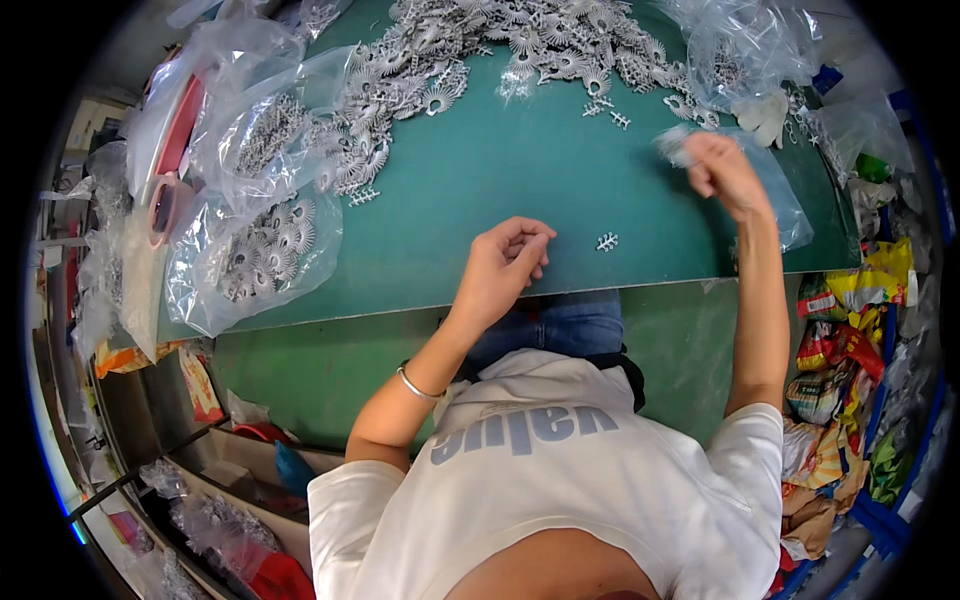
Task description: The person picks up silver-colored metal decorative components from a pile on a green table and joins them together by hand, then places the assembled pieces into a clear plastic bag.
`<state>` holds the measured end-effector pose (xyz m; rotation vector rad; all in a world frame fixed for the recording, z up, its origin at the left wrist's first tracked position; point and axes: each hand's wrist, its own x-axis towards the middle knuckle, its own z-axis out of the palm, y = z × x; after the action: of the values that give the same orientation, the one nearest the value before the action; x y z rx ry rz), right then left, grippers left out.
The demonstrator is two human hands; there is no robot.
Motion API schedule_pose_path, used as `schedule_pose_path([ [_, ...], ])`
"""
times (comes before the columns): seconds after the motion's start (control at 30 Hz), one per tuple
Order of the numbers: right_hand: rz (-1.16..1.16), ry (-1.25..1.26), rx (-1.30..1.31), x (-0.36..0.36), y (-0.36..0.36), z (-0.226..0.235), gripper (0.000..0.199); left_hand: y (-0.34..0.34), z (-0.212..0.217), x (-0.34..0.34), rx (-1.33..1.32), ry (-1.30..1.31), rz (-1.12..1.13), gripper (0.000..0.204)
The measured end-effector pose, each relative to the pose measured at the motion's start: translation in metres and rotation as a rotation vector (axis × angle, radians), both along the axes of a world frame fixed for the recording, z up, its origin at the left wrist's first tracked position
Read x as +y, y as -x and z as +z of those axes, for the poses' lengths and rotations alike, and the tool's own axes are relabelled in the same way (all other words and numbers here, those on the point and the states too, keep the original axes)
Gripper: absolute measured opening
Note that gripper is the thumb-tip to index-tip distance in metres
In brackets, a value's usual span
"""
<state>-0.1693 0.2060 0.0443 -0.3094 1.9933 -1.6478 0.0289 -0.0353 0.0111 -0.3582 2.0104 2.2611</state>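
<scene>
My left hand (508,258) is over the near edge of the green table, its fingers curled in and the thumb against them. What it holds, if anything, is hidden. On the right side my right hand (727,178) is raised and closed. By its fingertips is a grey fan-shaped metal piece (674,146), smeared by motion, which it seems to pinch. Below that hand a clear plastic bag (793,222) lies flat. One small branched metal piece (607,242) rests on the table between my hands. A large heap of grey fan-shaped metal pieces (520,38) spreads along the far side.
Bags of metal pieces (268,250) and a red-and-white tool with a looped handle (172,205) crowd the left side. A pale glove (764,118) and another filled bag (735,60) stand at the far right. Colourful packets (845,350) are piled beside the table's right end.
</scene>
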Motion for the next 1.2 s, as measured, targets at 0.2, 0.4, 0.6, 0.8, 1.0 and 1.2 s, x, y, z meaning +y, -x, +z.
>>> schedule_pose_path([
  [0.2,0.015,0.164,-0.032,0.010,0.007,0.000,0.033,-0.005,-0.005,0.002,0.051,-0.009,-0.013,0.015],
  [0.4,0.032,-0.235,0.112,0.001,-0.014,-0.006,0.034,-0.010,-0.003,0.004,0.016,-0.022,-0.013,0.014],
  [0.6,0.086,-0.529,0.367,0.004,-0.017,-0.029,0.038,-0.009,0.000,0.007,0.035,-0.003,-0.046,0.015],
  [0.8,-0.069,-0.536,0.417,-0.003,-0.033,-0.019,0.031,-0.003,0.002,0.013,0.050,-0.014,-0.081,0.020],
  [1.0,-0.167,-0.202,0.558,-0.035,-0.086,0.012,0.019,0.003,0.009,0.018,0.133,-0.105,-0.041,0.032],
  [1.2,-0.069,-0.114,0.868,-0.048,-0.125,0.019,0.012,0.011,0.025,0.025,0.246,-0.185,0.116,0.036],
])
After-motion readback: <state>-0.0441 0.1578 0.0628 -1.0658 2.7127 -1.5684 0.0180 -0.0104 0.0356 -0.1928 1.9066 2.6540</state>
